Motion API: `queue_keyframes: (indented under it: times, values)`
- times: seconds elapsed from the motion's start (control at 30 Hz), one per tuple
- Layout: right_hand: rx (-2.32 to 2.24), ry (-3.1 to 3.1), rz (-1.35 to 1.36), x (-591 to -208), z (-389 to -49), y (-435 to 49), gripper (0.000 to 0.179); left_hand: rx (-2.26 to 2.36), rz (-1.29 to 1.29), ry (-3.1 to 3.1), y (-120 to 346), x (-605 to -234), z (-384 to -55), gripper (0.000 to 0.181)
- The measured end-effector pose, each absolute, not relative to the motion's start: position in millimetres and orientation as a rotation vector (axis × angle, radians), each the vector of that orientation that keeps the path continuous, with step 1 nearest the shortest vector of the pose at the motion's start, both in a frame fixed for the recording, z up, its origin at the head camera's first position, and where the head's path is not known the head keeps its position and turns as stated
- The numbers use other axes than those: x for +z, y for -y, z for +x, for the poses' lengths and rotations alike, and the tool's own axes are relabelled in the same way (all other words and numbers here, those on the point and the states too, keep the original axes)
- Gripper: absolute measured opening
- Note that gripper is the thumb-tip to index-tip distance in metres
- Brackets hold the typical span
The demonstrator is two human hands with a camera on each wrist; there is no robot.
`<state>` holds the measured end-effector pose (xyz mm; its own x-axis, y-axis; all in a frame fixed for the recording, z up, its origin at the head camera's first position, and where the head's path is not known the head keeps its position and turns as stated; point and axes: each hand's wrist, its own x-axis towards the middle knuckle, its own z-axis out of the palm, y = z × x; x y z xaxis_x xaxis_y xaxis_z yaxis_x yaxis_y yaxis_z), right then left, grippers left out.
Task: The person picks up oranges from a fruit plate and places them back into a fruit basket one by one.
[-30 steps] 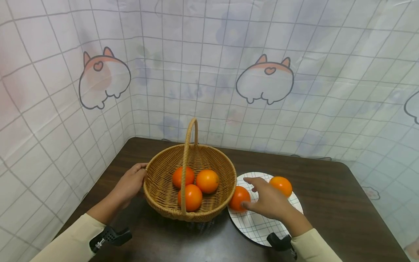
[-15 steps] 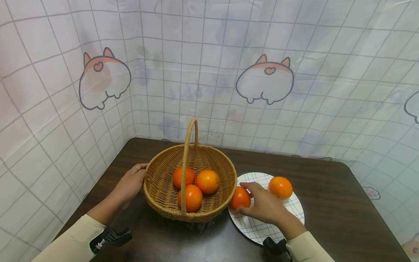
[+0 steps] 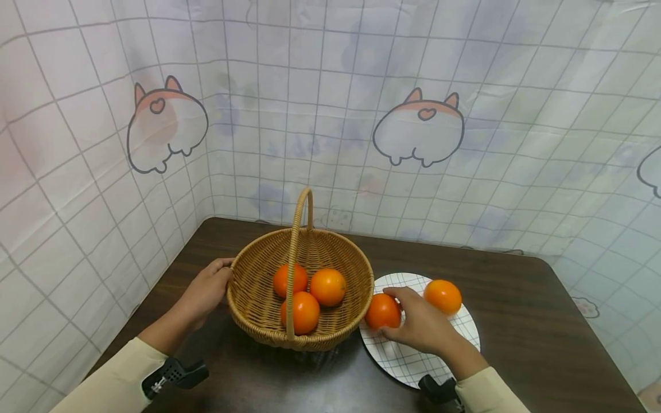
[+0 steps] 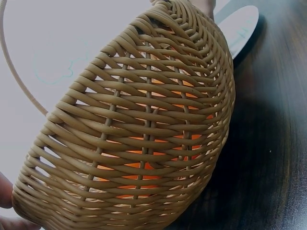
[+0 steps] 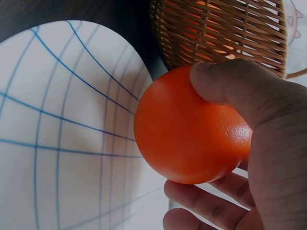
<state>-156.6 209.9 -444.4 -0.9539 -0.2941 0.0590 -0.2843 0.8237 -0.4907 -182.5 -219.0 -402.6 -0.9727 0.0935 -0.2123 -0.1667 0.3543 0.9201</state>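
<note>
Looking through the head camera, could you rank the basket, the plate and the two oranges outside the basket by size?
1. Basket
2. Plate, partly hidden
3. Orange in the right hand and the other orange: too alike to rank

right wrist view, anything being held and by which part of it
The right hand holds an orange fruit by its opposite sides, thumb on one and fingers on the other.

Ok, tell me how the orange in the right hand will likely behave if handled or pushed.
The orange would probably roll if nudged, being nearly round. Its glossy surface may slip somewhat against the fingers. It seems firm: no dent shows around the thumb.
</note>
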Motion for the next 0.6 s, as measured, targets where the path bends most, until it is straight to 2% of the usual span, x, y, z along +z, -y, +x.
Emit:
queue_keyframes:
  times: [0.6]
  values:
    - [-0.803, -3.081, -0.533, -414, -158, -230, 0.083, 1.651, -0.081, -2.398, 220, -404, -184, 0.056]
